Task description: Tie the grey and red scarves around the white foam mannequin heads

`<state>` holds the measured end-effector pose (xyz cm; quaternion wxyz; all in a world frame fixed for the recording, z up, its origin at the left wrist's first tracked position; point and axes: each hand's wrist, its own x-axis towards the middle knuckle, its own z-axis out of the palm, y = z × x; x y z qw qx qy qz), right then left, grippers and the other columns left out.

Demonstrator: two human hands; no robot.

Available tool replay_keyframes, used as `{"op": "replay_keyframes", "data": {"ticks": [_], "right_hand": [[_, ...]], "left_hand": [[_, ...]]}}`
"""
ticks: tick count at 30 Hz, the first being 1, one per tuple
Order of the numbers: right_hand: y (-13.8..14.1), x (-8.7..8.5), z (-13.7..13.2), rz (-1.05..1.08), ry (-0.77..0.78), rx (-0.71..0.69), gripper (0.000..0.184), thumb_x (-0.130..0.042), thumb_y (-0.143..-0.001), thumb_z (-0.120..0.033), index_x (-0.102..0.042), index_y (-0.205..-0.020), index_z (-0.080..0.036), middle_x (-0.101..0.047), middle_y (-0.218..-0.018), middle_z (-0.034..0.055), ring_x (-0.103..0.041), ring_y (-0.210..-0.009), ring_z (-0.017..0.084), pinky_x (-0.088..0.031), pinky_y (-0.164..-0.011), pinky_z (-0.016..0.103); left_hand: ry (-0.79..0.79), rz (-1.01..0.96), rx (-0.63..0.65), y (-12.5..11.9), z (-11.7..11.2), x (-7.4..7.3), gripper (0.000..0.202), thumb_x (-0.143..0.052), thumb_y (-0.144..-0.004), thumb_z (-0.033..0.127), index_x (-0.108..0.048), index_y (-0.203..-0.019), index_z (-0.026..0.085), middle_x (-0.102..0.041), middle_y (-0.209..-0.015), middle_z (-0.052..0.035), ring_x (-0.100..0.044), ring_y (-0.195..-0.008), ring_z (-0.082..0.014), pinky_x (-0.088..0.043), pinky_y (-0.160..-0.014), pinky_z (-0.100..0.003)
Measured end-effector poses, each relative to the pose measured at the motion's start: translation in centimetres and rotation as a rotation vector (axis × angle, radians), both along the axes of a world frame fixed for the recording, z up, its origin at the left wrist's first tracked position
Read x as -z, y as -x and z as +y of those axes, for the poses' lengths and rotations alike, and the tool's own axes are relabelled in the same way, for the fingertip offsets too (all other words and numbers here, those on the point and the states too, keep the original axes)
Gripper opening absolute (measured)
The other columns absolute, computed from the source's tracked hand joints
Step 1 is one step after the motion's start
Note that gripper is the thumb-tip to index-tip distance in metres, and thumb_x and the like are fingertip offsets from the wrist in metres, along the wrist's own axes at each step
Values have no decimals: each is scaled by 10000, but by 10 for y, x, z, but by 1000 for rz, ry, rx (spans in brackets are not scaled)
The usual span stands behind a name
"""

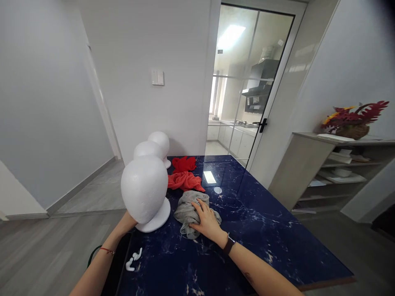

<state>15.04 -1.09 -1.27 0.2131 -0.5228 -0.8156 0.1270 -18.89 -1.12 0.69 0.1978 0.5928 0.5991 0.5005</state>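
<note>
Gathering loose folds gently should suit the grey cloth (186, 209), below centre frame under the right hand's (207, 220) spread fingers; steady the nearest foam head (143, 187) with the left hand (129, 220), whose hidden fingers cannot be judged.

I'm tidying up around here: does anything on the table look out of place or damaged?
Perhaps the white earbuds: they lie loose near the nearest white head form, unlike the cloths and heads around them. I see no spill or damage; the grey cloth under the right hand is just crumpled.
</note>
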Motion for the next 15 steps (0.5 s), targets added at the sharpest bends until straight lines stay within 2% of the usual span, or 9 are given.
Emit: {"op": "replay_keyframes", "data": {"ticks": [4, 7, 10, 15], "right_hand": [[5, 6, 7, 1, -57, 39, 646, -627, -739, -313, -411, -1347, -274, -400, -1406, 91, -368, -1274, 281, -340, -989, 432], [3, 11, 8, 2, -77, 49, 624, -628, -737, -296, -430, -1329, -272, -433, -1375, 91, -384, -1257, 275, -345, -976, 416], [1, 15, 8, 10, -97, 41, 616, -633, -742, -308, -436, -1324, -266, -444, -1361, 91, -389, -1251, 269, -346, -975, 409], [1, 16, 9, 29, -122, 32, 595, -631, -751, -311, -451, -1316, -257, -455, -1346, 101, -403, -1234, 269, -352, -963, 407]], "left_hand": [[78, -41, 30, 2, -1, 1, 871, -699, -441, 707, -604, -1134, 188, -643, -1178, -168, -482, -1223, -363, -310, -1060, -523], [74, -62, 25, 4, 1, 5, 853, -699, -400, 724, -630, -1064, 194, -662, -1144, -159, -487, -1218, -366, -287, -1067, -531], [114, -5, 72, 3, 5, 7, 806, -689, -391, 731, -654, -979, 180, -685, -1083, -162, -503, -1196, -377, -271, -1075, -537], [234, 81, 145, 1, -2, -4, 651, -737, -437, 593, -650, -932, 179, -690, -1063, -140, -535, -1153, -367, -384, -1020, -502]]}}
